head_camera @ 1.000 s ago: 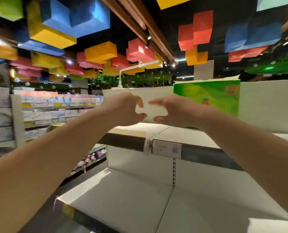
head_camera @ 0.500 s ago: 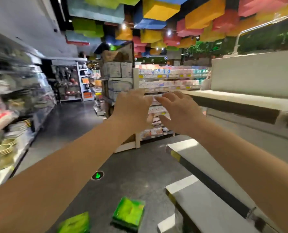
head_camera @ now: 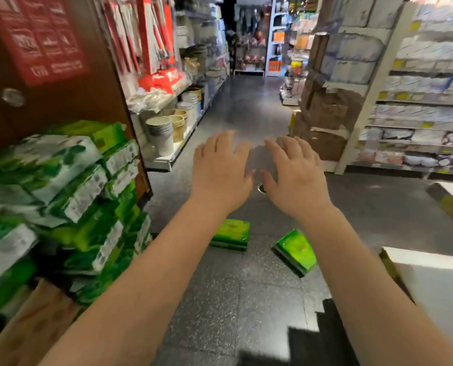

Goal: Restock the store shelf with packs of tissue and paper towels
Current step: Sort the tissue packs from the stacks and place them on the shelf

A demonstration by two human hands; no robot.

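Head view: my left hand and right hand are both out in front, fingers spread, holding nothing. Two green tissue packs lie on the dark floor below my wrists, near each other but apart. A big stack of green-and-white tissue packs sits at my left on a brown cardboard box. The white shelf edge shows at right, bare where visible. I judge the restock is far from done: floor packs and stack not yet shelved.
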